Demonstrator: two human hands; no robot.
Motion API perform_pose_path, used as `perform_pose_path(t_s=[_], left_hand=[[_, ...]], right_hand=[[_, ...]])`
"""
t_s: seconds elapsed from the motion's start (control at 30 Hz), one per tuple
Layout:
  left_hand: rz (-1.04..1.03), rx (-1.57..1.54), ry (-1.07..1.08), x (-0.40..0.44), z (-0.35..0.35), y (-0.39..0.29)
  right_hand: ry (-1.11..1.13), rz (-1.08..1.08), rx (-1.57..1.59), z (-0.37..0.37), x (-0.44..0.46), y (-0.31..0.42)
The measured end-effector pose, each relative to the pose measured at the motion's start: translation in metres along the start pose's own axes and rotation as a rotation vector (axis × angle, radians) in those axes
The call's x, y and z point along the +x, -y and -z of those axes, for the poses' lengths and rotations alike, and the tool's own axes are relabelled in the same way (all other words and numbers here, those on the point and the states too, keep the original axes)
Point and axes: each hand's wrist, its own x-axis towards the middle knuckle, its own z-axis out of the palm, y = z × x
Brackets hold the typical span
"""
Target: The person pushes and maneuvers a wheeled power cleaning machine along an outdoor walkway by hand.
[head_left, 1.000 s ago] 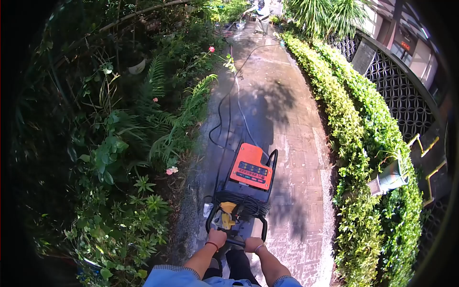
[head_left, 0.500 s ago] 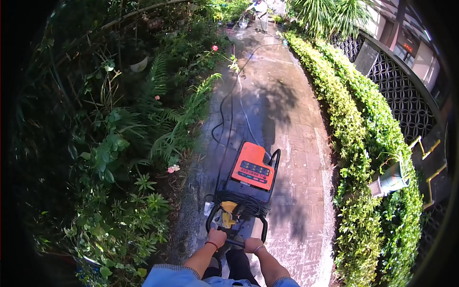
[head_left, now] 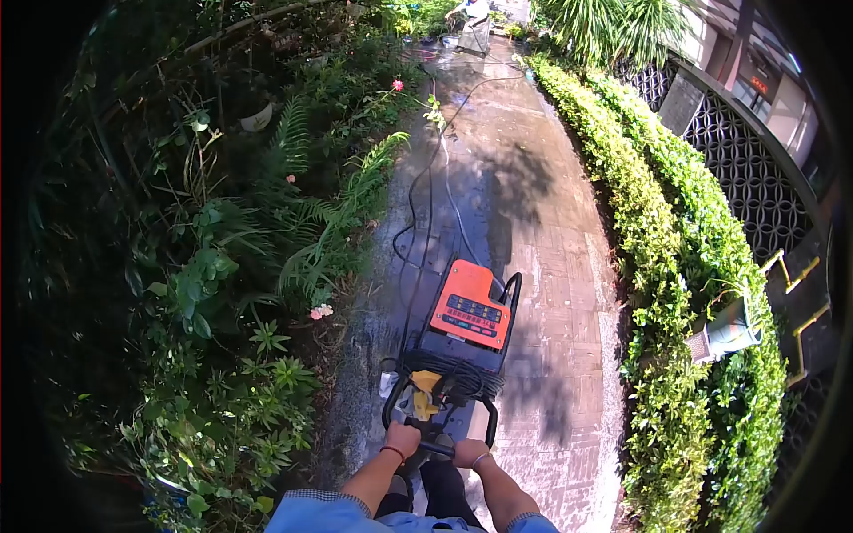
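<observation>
My left hand (head_left: 402, 437) and my right hand (head_left: 467, 453) are both closed around the black handlebar (head_left: 435, 449) of a wheeled pressure washer. The pressure washer (head_left: 469, 302) stands in front of me on the path, its orange-red cover carrying a dark label. A coil of black hose or cable (head_left: 458, 373) lies on it, between the cover and the bar. Just ahead of my left hand, a yellow object (head_left: 424, 395) and a crumpled whitish piece (head_left: 388, 384) rest by the frame; I cannot make out their kinds. The wheels are hidden.
A partly wet brick path (head_left: 569, 320) runs ahead. Along it trail a dark hose (head_left: 413, 209) and a pale hose (head_left: 455, 209). Dense plants (head_left: 222, 266) border the left, a trimmed hedge (head_left: 640, 204) the right. A person (head_left: 476, 31) stands far ahead near a bucket (head_left: 450, 41).
The person far ahead has shifted posture and leans more to the left. My hands keep their hold on the handlebar, and the pressure washer has hardly moved in view.
</observation>
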Motion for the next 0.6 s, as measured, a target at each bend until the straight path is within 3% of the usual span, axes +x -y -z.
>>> perform_pose_path(t_s=[0.6], left_hand=[[0.011,0.005,0.002,0.012,0.000,0.002]], right_hand=[[-0.024,0.015,0.063,0.017,-0.006,-0.001]])
